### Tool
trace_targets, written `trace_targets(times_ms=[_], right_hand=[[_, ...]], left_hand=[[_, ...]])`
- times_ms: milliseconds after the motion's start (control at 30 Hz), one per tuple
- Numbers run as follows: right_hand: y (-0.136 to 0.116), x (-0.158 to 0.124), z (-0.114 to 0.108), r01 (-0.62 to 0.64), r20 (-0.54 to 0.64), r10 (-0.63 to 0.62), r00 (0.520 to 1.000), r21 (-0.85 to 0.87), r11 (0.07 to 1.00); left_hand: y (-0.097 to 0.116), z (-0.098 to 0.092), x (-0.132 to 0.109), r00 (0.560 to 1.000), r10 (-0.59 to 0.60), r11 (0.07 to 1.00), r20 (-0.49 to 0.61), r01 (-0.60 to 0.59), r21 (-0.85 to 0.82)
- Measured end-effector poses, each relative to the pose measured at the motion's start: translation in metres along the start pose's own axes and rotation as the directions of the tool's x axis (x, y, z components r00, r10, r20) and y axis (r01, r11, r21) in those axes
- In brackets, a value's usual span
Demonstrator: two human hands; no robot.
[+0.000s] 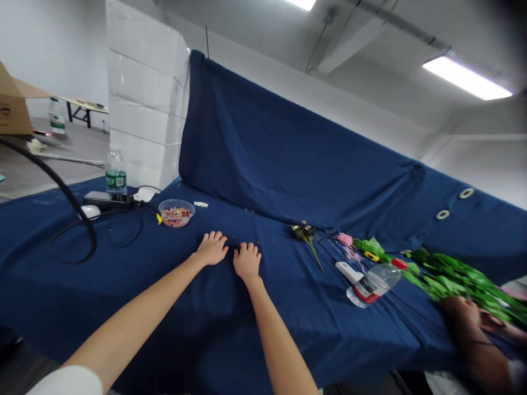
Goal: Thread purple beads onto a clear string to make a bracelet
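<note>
Navy cloth (135, 312) covers the worktop. At three o'clock lies a long green leafy garland (448, 277), with a red-capped water bottle (374, 284) just beside it; a second water bottle (116, 173) stands at ten o'clock, its green label unreadable. One clear bowl (177, 213) of colored beads sits at eleven o'clock, nearest the left hand (212, 248) and right hand (247, 262), both flat on the cloth, fingers open, gripping nothing.

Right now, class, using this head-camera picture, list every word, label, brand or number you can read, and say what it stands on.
No text is readable.
The upright water bottle's green label: too blurred to read.
The lying water bottle's red label: too blurred to read.
The cardboard box's dark print: too blurred to read.
</note>
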State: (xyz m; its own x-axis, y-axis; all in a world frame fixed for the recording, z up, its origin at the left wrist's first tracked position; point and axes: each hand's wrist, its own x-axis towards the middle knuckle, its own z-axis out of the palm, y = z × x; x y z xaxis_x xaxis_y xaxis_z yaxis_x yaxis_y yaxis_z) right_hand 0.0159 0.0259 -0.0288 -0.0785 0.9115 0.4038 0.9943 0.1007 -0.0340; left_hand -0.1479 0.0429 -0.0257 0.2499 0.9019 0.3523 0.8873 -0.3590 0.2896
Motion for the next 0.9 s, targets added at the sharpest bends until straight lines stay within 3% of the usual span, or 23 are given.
trace_targets(times_ms=[133,267,467,567,700,800,900], right_hand=[[-0.005,-0.015,-0.007,-0.020,-0.057,0.019,0.998,-0.019,1.000],[-0.002,-0.016,-0.002,-0.036,-0.123,0.038,0.992,0.016,0.999],[0.004,-0.037,-0.010,-0.030,-0.240,0.064,0.969,0.146,0.989],[0.010,-0.080,-0.018,0.024,-0.334,0.048,0.941,0.208,0.978],[0.037,-0.175,-0.001,0.012,-0.426,0.107,0.898,0.267,0.964],[0.081,-0.236,0.024,-0.096,-0.460,0.219,0.860,0.276,0.956],[0.135,-0.263,0.041,-0.234,-0.396,0.329,0.857,0.270,0.934]], left_hand=[[0.007,-0.004,-0.008,0.999,0.036,0.999,-0.034,-0.036,0.017],[0.003,0.005,-0.021,0.996,0.070,0.997,-0.060,-0.069,0.020],[-0.002,0.007,-0.076,0.991,0.083,0.996,-0.105,-0.080,0.033],[0.001,0.003,-0.113,0.978,0.095,0.995,-0.184,-0.088,0.046],[0.002,0.002,-0.161,0.946,0.090,0.996,-0.310,-0.083,0.037],[-0.005,0.005,-0.194,0.916,0.089,0.996,-0.392,-0.089,0.018],[-0.016,0.012,-0.225,0.873,0.105,0.993,-0.477,-0.115,0.008]])
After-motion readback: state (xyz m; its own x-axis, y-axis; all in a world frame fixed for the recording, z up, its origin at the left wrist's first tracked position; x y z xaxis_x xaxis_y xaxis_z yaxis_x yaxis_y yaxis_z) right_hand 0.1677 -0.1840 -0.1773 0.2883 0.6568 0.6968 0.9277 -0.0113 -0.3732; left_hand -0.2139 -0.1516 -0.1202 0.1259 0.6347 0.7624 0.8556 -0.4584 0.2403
